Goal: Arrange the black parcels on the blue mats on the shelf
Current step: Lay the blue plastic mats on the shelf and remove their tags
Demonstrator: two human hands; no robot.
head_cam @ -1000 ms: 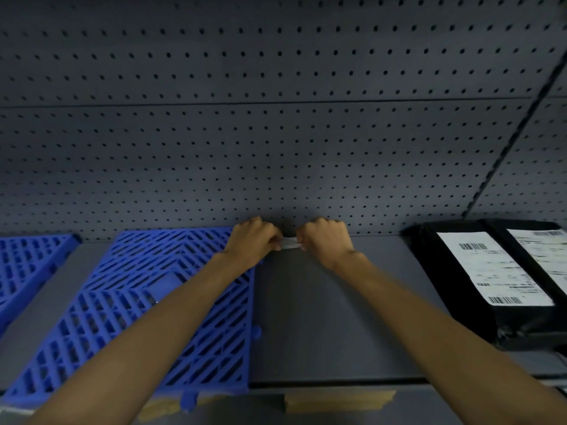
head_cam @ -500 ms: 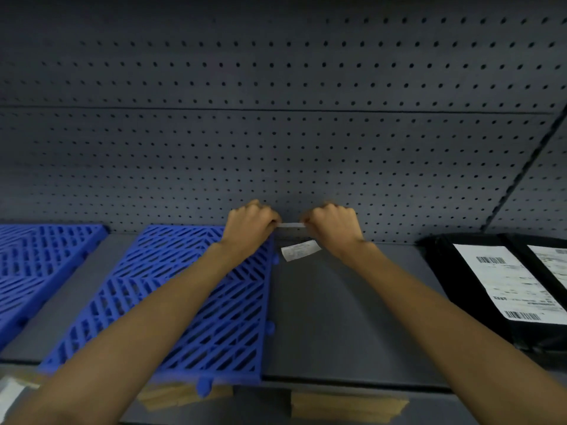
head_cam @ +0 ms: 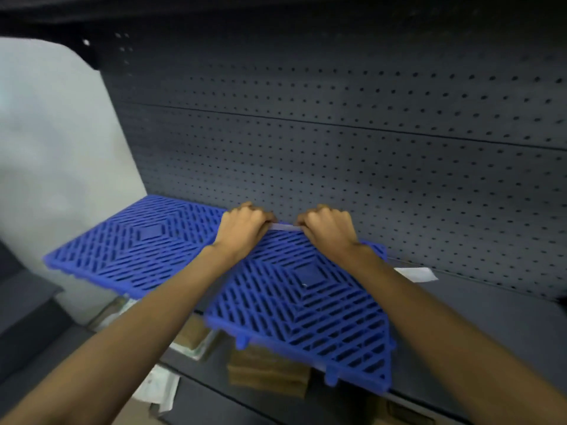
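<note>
Two blue slatted mats lie on the dark shelf: one at the left end, another beside it, its front edge over the shelf's lip. My left hand and my right hand are both closed above the nearer mat's back edge, pinching the two ends of a thin white strip stretched between them. No black parcel shows in this view.
A white paper scrap lies on the bare grey shelf to the right of the mats. The dark pegboard backs the shelf. Brown cardboard packs and white papers sit on the level below. A pale wall stands left.
The view has swung left: the black parcels have left the frame and a second mat shows. A paper scrap dropped onto the shelf. Both hands still hold the strip taut, now over the mat.
</note>
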